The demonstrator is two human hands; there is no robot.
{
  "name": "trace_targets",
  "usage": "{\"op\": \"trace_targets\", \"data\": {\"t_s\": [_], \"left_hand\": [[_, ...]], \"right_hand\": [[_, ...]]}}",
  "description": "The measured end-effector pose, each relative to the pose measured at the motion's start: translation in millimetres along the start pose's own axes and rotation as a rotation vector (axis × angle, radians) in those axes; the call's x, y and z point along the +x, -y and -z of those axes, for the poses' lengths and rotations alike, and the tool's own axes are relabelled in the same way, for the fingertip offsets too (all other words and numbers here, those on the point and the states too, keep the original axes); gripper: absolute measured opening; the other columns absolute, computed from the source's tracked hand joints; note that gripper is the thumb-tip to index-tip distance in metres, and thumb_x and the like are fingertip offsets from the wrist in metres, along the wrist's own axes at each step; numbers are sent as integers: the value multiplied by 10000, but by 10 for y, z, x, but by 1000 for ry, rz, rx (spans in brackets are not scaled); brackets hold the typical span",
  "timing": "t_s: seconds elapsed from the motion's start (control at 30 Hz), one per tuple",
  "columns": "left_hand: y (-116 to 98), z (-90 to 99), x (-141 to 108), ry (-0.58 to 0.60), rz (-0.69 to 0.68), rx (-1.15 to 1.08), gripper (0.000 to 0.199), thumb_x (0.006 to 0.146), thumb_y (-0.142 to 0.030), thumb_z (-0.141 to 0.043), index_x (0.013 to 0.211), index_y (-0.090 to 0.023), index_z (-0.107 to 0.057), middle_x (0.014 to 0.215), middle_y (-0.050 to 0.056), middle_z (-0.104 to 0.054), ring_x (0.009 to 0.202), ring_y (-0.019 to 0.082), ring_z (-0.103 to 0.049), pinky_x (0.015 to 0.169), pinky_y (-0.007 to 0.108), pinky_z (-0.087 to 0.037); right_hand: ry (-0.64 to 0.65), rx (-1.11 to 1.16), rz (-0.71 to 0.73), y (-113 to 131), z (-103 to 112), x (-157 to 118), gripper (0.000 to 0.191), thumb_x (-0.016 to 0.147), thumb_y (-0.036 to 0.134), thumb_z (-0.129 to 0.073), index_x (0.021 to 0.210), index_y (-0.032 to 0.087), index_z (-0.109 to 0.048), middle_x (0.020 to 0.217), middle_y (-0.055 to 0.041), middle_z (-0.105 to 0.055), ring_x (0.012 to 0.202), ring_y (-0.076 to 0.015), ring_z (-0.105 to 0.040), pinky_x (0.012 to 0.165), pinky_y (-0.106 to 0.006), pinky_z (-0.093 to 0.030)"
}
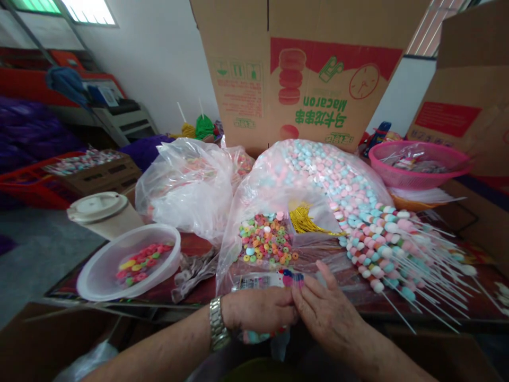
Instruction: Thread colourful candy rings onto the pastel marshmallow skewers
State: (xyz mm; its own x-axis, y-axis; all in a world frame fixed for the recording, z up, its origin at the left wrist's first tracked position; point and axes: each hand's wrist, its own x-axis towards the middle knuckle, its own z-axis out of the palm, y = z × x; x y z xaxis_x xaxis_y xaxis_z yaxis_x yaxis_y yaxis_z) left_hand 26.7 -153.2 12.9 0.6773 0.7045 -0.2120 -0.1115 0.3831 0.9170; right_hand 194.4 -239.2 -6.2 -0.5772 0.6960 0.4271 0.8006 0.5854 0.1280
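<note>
My left hand point(260, 307), with a metal watch point(218, 323) on its wrist, is closed around a printed clear plastic bag of candy point(258, 281). The printed part shows above my fingers, and pastel pieces show below them. At the bag's right end, my right hand point(328, 307) presses its fingers together on the plastic, with one finger raised; its thumb is hidden. Just beyond the hands lie loose ring-shaped candies point(264, 239) on clear plastic. Beside them, gold twist ties point(304, 220) sit in a small white tray point(318, 239).
Skewered pastel candies point(382, 244) spread at right, their sticks pointing at the table's front edge. A white bowl point(89, 270) stands left, near a lidded container point(107, 217). Behind are a filled plastic bag point(191, 185), a pink basket point(421, 178) and a large cardboard box point(238, 53).
</note>
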Motion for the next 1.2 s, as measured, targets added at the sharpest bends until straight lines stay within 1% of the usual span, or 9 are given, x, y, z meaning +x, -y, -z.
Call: {"op": "trace_targets", "data": {"t_s": [0.13, 0.3, 0.4, 0.5, 0.57, 0.7, 0.83, 1.03, 1.2], "left_hand": [[-25, -64, -34, 516, -166, 1046, 193, 728, -158, -612, 545, -199, -564, 475, -9, -550, 416, 131, -442, 432, 234, -317], [-92, -62, -144, 508, -769, 1701, 82, 812, -136, -519, 815, -156, -599, 753, 86, -646, 661, 216, -559, 631, 327, -412], [-12, 26, -156, 324, -815, 1500, 182, 864, -131, -420, 872, -168, -598, 777, 81, -644, 684, 197, -558, 659, 310, -412], [169, 90, -98, -22, -575, 1078, 183, 878, -192, -453, 821, -179, -626, 734, 57, -636, 669, 162, -557, 631, 252, -416], [281, 90, -39, -211, -376, 780, 194, 863, -265, -509, 766, -175, -651, 686, 36, -614, 639, 143, -537, 601, 227, -410], [344, 53, 65, -328, -94, 317, 231, 763, -354, -606, 657, -156, -660, 562, -7, -512, 523, 107, -433, 487, 208, -341], [211, 80, 122, -388, 37, 131, 259, 651, -396, -676, 641, -137, -665, 551, -16, -501, 501, 92, -412, 461, 198, -323], [86, 57, 212, -426, 109, 14, 275, 622, -395, -688, 719, -138, -685, 633, 10, -601, 522, 92, -459, 460, 186, -341], [71, -42, 228, -457, 136, -4, 256, 640, -364, -661, 734, -127, -677, 665, 18, -617, 499, 80, -454, 427, 176, -317]], "right_hand": [[108, 314, -125, 109, -225, -149, 186, 804, 149, -473, 676, 179, -605, 582, -37, -627, 602, -190, -574, 769, -403, -485], [107, 732, -377, 264, -188, -187, 400, 900, 240, -393, 554, 185, -587, 434, 23, -549, 395, -105, -507, 426, -192, -397], [165, 802, -395, -30, -11, -50, 445, 946, 267, -336, 614, 187, -621, 499, 28, -592, 457, -97, -550, 445, -176, -404], [196, 582, -582, -709, 51, 179, 383, 962, 224, -310, 767, 179, -637, 665, 9, -648, 626, -102, -598, 561, -186, -448], [243, 281, -713, -1209, -41, 330, 290, 911, 184, -421, 716, 157, -634, 773, -42, -657, 799, -155, -602, 693, -252, -462], [436, 242, -722, -1814, -392, 532, 142, 885, 249, -555, 856, 142, -644, 901, -49, -646, 832, -171, -610, 738, -323, -500], [544, 266, -690, -1927, -537, 603, 258, 904, 332, -544, 1097, 163, -572, 1083, -54, -603, 877, -164, -610, 750, -352, -525], [416, 252, -680, -1987, -317, 574, 254, 826, 226, -549, 613, 173, -678, 677, -30, -651, 741, -172, -592, 640, -242, -406], [253, 292, -745, -1549, -14, 534, 349, 894, 235, -357, 896, 153, -696, 694, -36, -635, 626, -148, -548, 573, -235, -396]]}}
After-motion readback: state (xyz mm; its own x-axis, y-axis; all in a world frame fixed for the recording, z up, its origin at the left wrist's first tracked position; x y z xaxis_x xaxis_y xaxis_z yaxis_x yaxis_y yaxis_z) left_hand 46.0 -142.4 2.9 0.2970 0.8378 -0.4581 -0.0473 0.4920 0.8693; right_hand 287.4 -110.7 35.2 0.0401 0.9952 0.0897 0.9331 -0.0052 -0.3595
